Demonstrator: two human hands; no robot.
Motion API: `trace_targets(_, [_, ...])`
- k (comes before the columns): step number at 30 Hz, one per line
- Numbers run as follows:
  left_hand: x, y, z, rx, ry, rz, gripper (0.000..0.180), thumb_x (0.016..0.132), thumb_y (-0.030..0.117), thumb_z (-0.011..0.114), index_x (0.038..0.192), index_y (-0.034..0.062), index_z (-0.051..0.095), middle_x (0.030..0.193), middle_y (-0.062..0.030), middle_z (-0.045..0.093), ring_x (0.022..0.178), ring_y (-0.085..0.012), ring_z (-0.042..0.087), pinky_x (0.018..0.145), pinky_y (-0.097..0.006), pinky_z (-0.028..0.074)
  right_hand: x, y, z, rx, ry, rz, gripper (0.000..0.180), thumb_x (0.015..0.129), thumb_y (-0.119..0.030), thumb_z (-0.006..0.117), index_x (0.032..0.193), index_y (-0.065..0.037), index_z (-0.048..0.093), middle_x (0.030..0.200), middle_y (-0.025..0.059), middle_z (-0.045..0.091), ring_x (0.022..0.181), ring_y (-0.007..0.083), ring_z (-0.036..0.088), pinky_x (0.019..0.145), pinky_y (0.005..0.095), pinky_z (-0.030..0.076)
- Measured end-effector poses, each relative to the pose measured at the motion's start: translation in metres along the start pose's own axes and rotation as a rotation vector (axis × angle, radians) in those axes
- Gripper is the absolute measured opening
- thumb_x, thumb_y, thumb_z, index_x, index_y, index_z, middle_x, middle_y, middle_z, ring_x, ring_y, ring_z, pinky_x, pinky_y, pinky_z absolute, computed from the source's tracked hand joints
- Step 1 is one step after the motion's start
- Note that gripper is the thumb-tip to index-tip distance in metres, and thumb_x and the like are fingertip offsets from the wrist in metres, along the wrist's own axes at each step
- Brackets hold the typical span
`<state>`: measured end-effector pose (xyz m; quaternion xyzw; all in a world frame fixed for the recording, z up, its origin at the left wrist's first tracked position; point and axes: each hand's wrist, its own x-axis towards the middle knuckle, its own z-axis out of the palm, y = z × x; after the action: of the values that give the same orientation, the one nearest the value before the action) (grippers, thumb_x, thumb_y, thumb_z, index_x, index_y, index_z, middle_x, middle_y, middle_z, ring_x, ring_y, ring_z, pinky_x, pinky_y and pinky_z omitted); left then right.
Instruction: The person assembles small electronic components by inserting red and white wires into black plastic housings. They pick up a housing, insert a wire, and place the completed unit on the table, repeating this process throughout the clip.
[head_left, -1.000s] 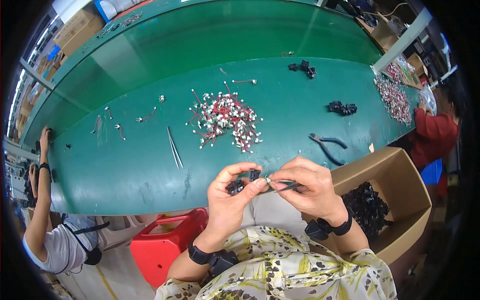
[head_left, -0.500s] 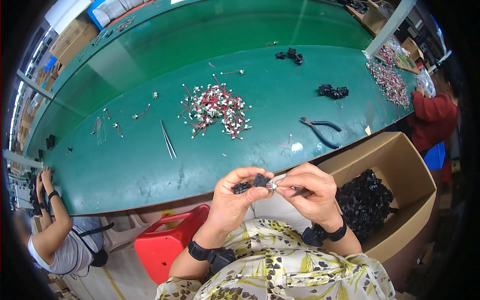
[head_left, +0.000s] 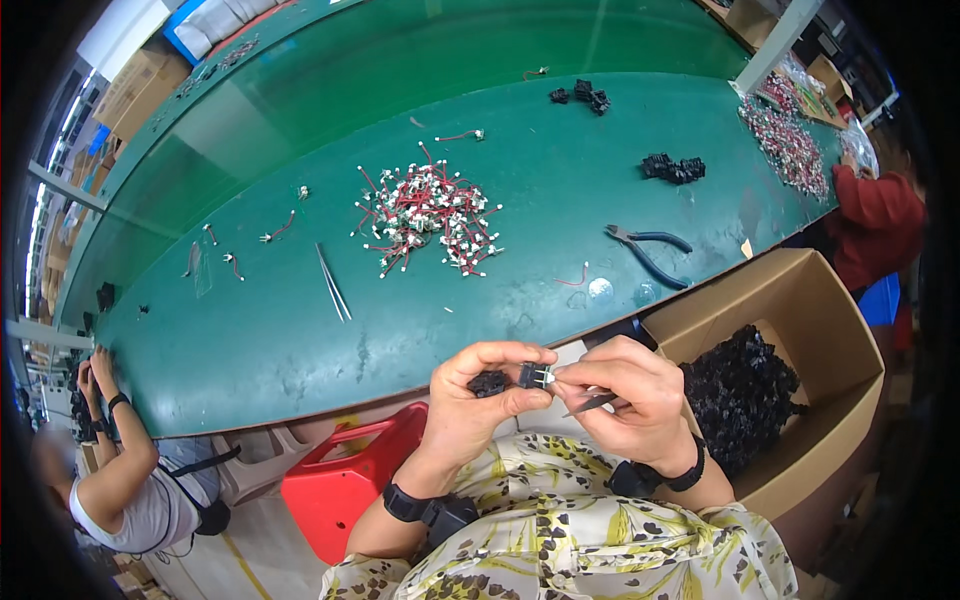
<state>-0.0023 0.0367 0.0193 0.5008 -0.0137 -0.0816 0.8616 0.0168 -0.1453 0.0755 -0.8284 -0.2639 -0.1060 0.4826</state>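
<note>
Just beyond my lap, my left hand [head_left: 462, 405] is closed, pinching a small black plastic housing [head_left: 533, 375] between thumb and fingertips. A second black piece [head_left: 487, 384] sits back in the same palm. My right hand [head_left: 638, 388] meets it from the other side, its thumb and index finger gripping a small white connector [head_left: 549, 377] at the housing's end. How deep the connector sits is too small to tell. A dark, pointed tool [head_left: 596, 402], perhaps tweezers, lies under the right hand's fingers. On the green bench [head_left: 270, 350] rests a pile of white connectors with red wires [head_left: 425, 215].
Silver tweezers [head_left: 332, 283] and blue-handled pliers [head_left: 655, 252] lie on the bench, with black housings [head_left: 673, 168] farther right. A cardboard box [head_left: 845, 400] of black parts stands at my right, a red stool [head_left: 340, 490] at my left. Co-workers sit at both ends.
The black housing has turned in my left hand, so its slotted end now shows beside the white connector. My right hand has shifted slightly, and the dark tool points more toward me.
</note>
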Motion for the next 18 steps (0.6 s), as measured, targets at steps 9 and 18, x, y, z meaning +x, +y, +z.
trace_targets(9, [0.003, 0.014, 0.001, 0.304, -0.050, 0.140, 0.028, 0.072, -0.001, 0.080, 0.099, 0.0026, 0.071, 0.099, -0.0085, 0.069, 0.080, -0.0089, 0.064, 0.070, -0.021, 0.051, 0.004, 0.000, -0.008, -0.064, -0.145, -0.030, 0.024, 0.064, 0.001, 0.069, 0.087, -0.005, 0.067, 0.078, 0.0046, 0.062, 0.059, 0.0190, 0.062, 0.050, 0.0301, 0.049])
trace_targets(18, [0.003, 0.018, -0.006, 0.226, -0.084, -0.087, 0.032, 0.071, 0.001, 0.081, 0.102, 0.0031, 0.071, 0.093, -0.0035, 0.069, 0.079, -0.0067, 0.063, 0.070, -0.020, 0.051, 0.000, 0.007, -0.006, -0.076, -0.141, -0.101, 0.027, 0.064, 0.002, 0.067, 0.091, -0.004, 0.067, 0.081, 0.0046, 0.061, 0.059, 0.0192, 0.062, 0.049, 0.0310, 0.049])
